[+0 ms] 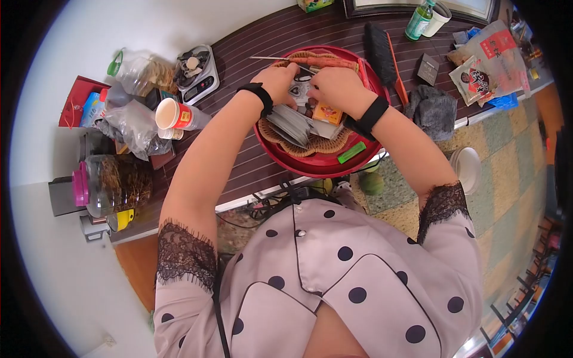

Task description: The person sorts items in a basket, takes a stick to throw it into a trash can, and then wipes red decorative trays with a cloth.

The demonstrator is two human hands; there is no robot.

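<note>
Left hand (pixel 278 85) and right hand (pixel 341 89) are over the wicker basket (pixel 335 145), set in the red tray (pixel 286 162) on the counter (pixel 253 39). Neither grip's state can be determined. Orange box (pixel 327 113) lies near right hand.

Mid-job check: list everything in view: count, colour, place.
table: 1, dark brown, ahead
tray: 1, red, on table
wicker basket: 1, tan, in tray
flat pieces: several, grey, in basket
small box: 1, orange, in basket
small oblong: 1, green, in tray
brush: 1, black-orange, right of tray
bottle: 1, green, far right
scale: 1, white, left of tray
pink-lidded jar: 1, clear, far left
plastic bags: at least 2, clear, both ends
container: 1, white, floor at right
smaller clutter: uncounted, mixed colours, table ends
left hand: 1, bare, at basket
right hand: 1, bare, over basket
</note>
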